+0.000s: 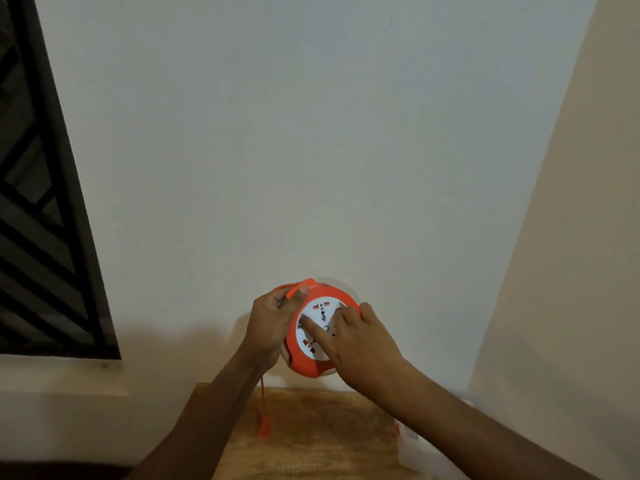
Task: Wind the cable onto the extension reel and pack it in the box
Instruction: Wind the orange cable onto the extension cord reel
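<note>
Both hands are up in the lower centre of the frame, holding the extension reel (313, 332) in the air just above the far edge of the wooden table (311, 434). The left hand (272, 322) is gripping the reel's left rim, fingers curled closed around the orange edge and thumb pressing near the small orange tab at the top. The right hand (362, 342) is lying across the white socket face, index finger stretched out flat on it and the other fingers resting loosely, so it is pressing rather than clasping (no closed grip on this side). The orange cable (263, 407) is hanging straight down from under the left wrist, its blurred end dangling over the table's left edge. At the lower right of the frame a whitish box (414, 448) is sitting at the table's right edge, mostly hidden behind the right forearm. A plain wall is filling the upper frame, and a dark window grille (38, 220) is running down the left side, well apart from the hands.
</note>
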Action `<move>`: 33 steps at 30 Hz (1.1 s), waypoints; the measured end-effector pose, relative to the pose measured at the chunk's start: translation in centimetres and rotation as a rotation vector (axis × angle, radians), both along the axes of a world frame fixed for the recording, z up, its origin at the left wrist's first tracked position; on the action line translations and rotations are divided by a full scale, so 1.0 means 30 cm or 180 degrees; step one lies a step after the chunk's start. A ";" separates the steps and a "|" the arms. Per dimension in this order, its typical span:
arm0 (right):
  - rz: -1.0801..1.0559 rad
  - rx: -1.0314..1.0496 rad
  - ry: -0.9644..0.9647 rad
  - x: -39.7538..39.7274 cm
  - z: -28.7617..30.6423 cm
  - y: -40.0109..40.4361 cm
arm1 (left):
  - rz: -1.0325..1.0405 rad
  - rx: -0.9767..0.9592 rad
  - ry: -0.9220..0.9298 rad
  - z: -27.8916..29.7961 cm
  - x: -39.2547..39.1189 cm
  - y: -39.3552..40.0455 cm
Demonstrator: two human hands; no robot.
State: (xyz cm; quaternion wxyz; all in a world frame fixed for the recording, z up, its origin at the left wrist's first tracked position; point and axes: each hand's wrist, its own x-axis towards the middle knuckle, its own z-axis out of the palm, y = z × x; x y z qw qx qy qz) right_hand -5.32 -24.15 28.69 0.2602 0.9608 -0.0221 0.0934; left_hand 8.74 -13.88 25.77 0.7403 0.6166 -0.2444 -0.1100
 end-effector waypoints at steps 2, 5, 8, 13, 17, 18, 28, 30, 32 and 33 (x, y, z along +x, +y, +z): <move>0.0106 0.0007 -0.0170 0.008 0.000 -0.012 | 0.0026 -0.0051 0.0031 0.003 -0.002 0.001; 0.0090 0.0246 -0.0472 0.012 -0.010 -0.024 | 0.0027 -0.0123 -0.0023 0.016 -0.001 -0.003; -0.0230 0.1296 -0.1060 0.022 -0.013 0.001 | 0.0002 -0.0214 0.0026 0.024 -0.004 -0.013; -0.0608 0.3229 -0.1052 0.043 -0.021 0.037 | 0.0041 -0.0235 0.0088 0.010 0.000 -0.011; -0.0510 0.2405 -0.0956 0.011 -0.022 0.030 | 0.0104 -0.0228 0.0161 0.002 0.009 -0.001; -0.0344 0.1975 -0.1028 0.003 -0.017 0.021 | 0.0105 -0.0233 0.0182 0.002 0.011 0.003; 0.0520 0.0341 -0.0303 -0.015 0.018 -0.014 | -0.0023 -0.0153 0.0112 0.000 0.013 0.007; 0.0468 0.0242 -0.0298 -0.018 0.026 -0.003 | -0.0035 -0.0147 0.0110 0.003 0.012 0.007; 0.0429 0.0170 -0.0275 -0.020 0.029 0.007 | -0.0027 -0.0118 0.0091 0.004 0.009 0.005; 0.0397 0.0137 -0.0259 -0.022 0.029 0.011 | -0.0019 -0.0105 0.0072 0.004 0.008 0.005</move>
